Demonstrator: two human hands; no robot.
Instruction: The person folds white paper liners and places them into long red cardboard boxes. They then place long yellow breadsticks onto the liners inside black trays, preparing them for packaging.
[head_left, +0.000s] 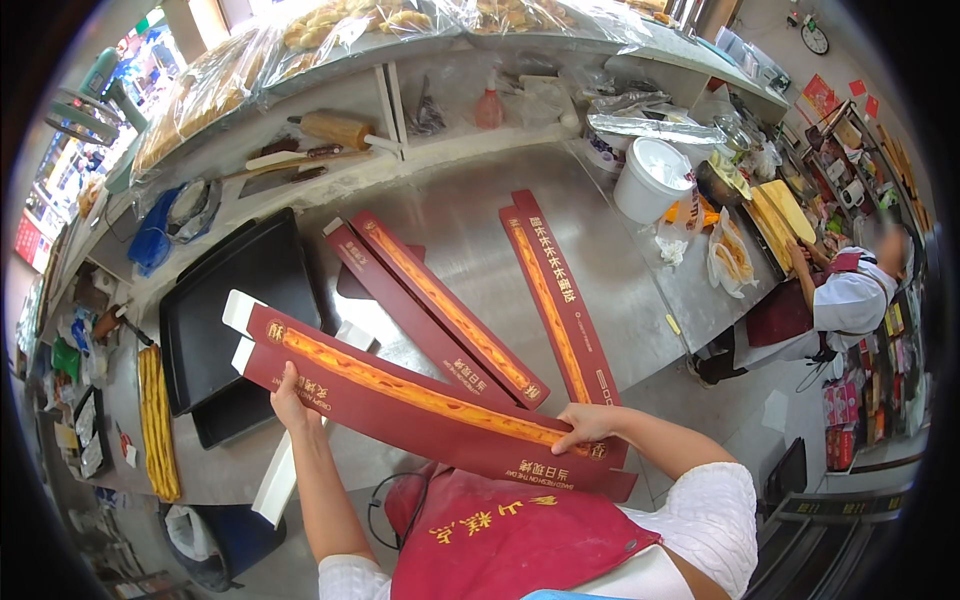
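A long maroon cardboard pastry box (420, 386), with a printed pastry picture and white end flaps, lies across both hands in front of my apron. My left hand (294, 401) grips its lower edge near the flapped left end. At the other end, my right hand (589, 429) pinches it with the thumb on the printed face. Beyond it on the steel table, a similar box (450, 315) stands partly folded, with a dark gap along its length. Another maroon box piece (559, 300) lies farther right. Beside my left forearm a long white strip (277, 480) sticks out past the table's front edge.
Black baking trays (240, 322) overlap at the left, beside long yellow pastry strips (156, 424). A white lidded bucket (654, 180) stands back right. A co-worker (847, 300) handles yellow slabs there. Plastic-covered bread (360, 26) sits above the shelf holding a rolling pin (334, 129).
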